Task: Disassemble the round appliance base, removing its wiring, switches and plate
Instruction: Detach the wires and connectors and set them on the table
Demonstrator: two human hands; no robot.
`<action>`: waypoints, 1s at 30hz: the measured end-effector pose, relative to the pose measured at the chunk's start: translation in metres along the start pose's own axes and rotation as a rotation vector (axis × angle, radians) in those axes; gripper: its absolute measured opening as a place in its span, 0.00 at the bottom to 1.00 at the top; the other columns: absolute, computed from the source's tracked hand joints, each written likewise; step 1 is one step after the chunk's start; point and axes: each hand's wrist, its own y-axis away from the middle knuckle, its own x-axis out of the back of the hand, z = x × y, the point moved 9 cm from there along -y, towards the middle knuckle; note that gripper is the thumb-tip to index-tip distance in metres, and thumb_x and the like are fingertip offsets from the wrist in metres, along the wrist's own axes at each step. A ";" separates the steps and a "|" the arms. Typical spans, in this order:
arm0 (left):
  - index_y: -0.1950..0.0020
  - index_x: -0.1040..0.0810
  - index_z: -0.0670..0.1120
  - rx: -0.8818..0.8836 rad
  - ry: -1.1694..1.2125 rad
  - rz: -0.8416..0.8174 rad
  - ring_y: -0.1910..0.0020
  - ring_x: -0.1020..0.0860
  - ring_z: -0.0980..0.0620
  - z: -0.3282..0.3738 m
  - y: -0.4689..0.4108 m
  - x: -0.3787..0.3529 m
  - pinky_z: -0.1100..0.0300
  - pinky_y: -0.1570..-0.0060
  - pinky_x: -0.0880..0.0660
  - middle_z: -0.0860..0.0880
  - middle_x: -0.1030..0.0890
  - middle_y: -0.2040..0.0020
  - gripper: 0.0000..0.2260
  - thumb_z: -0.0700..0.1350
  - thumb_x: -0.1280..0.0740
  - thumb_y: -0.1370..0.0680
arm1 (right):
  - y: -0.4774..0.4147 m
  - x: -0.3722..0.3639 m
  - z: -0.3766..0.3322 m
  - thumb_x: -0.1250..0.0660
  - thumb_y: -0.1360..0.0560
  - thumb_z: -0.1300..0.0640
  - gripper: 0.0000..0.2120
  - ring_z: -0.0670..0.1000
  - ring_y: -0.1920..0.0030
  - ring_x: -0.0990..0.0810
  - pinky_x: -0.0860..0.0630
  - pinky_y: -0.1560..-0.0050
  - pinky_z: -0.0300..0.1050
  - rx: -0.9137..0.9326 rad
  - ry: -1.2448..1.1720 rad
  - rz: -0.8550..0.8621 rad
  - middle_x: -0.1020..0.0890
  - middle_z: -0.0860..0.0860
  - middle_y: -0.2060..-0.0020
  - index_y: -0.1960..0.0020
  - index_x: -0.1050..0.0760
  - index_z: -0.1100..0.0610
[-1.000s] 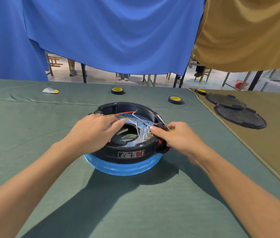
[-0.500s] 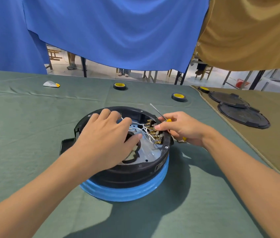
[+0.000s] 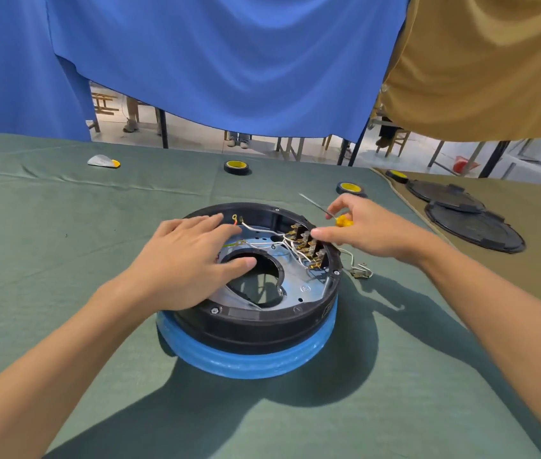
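The round base (image 3: pixel 256 323) sits on the green cloth (image 3: pixel 63 260), the left hand (image 3: pixel 183 263) flat and open on its left side, while the right hand (image 3: pixel 365 233), gripping a screwdriver (image 3: pixel 342 221), lies nearest the switch block (image 3: pixel 309 246) at its right rim.

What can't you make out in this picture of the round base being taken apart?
Head view, the only one:
1. Left side of the plate and wiring: covered by the left hand.
2. Screwdriver handle: mostly hidden inside the right hand.
3. Which wires join the switch terminals: too small.
4. Small metal part lying beside the base: too small to identify.
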 end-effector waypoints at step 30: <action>0.32 0.37 0.52 0.233 -0.108 0.025 0.28 0.42 0.40 0.005 -0.008 -0.004 0.39 0.40 0.37 0.46 0.38 0.27 0.31 0.71 0.52 0.26 | 0.037 0.049 -0.073 0.27 0.28 0.51 0.06 0.35 0.68 0.22 0.33 0.72 0.25 0.188 0.434 0.110 0.18 0.42 0.73 0.62 0.17 0.50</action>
